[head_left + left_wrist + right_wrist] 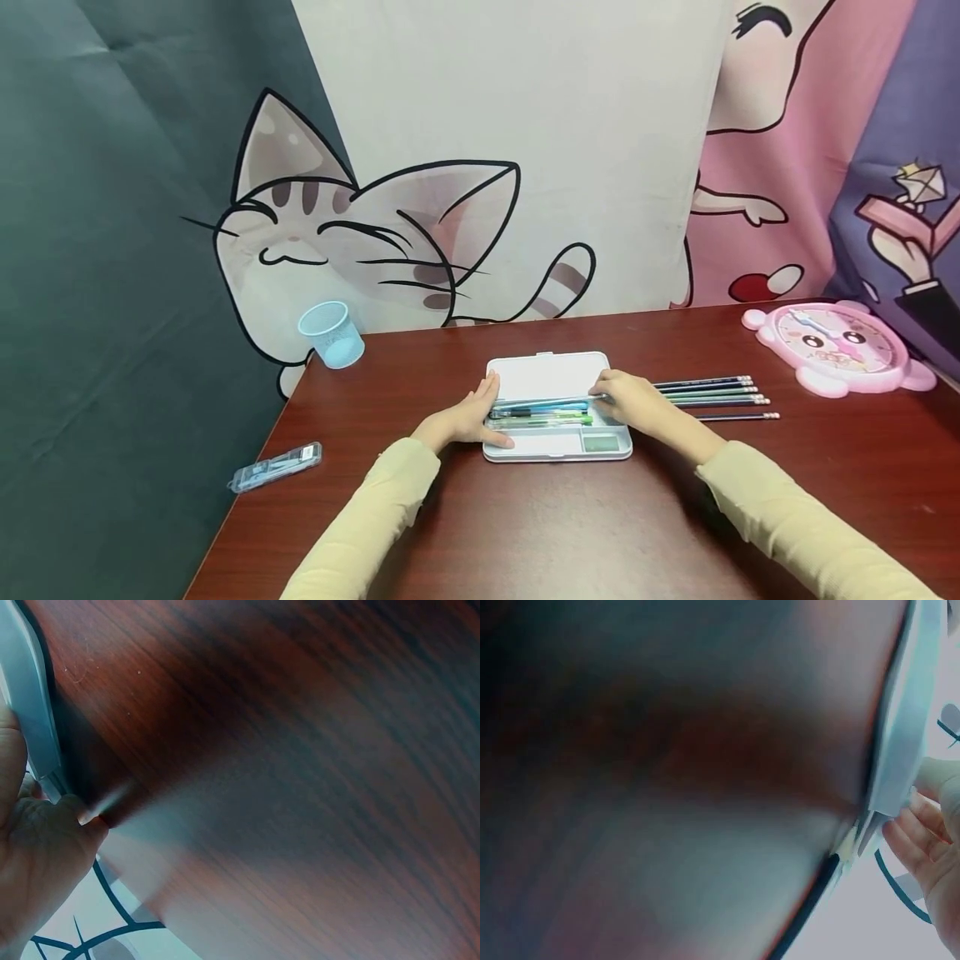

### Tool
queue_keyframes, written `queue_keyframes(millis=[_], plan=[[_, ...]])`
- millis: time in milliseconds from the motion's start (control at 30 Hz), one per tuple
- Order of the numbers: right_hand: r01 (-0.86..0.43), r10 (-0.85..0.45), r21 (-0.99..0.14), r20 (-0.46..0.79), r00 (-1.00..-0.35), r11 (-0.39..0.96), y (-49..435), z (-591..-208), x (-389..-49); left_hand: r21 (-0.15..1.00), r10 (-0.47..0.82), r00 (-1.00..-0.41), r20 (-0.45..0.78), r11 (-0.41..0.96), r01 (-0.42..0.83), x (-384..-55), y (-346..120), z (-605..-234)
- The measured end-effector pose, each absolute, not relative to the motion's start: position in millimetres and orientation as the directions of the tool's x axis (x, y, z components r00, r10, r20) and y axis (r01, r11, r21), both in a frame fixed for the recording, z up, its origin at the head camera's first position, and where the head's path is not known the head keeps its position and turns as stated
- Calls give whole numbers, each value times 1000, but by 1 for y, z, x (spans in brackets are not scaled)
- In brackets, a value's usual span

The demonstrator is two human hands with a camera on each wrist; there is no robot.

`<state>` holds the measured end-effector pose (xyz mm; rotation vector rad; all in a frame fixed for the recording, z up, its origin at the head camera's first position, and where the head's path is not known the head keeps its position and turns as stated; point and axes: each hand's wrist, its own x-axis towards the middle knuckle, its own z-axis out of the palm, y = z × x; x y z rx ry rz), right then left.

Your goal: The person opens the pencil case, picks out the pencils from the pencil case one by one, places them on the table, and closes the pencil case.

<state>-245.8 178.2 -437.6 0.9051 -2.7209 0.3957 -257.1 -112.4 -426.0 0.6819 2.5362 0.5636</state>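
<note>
A white pencil case (pixel 547 375) lies unfolded on the table, with several blue, black and green pens (pixel 543 419) in its tray. My left hand (pixel 467 414) rests against the case's left edge, fingers stretched along the side and thumb over the tray's lower left corner. In the left wrist view, that hand (pixel 45 840) touches the case's side wall (pixel 34 690). At the right edge, my right hand (pixel 626 402) pinches the end of a slim light-blue pen (pixel 551 402) lying across the tray. Its fingertips are partly hidden. The right wrist view shows curled fingers (pixel 915 836) beside the case.
Several dark and green pencils (pixel 708 392) lie to the right, under and beyond the right forearm. A pink clock (pixel 840 346) is at the far right. On the left are a light-blue cup (pixel 333 337) and a clear slim box (pixel 276 468). A cartoon curtain (pixel 540 208) hangs behind.
</note>
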Motion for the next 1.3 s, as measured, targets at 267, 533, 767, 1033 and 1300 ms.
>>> queue_keyframes(millis=[267,533,767,1033,1300], plan=[[-639,-485,-366,432,-761,677,208,-415,-250,487,540,-779,-318,798,354,-259,-112,-428],[-559,-370,-407,455,-810,722,266,-397,-240,492,544,-776,-318,795,355,-258,-112,-427],[-437,-307,-460,331,-892,773,315,-396,-215,503,539,-777,-326,794,340,-257,-112,-424],[-495,-378,-432,331,-865,754,351,-421,-199,495,535,-774,-338,801,337,-256,-112,-422],[-495,-375,-453,331,-866,742,367,-433,-194,496,537,-773,-338,800,339,-255,-112,-421]])
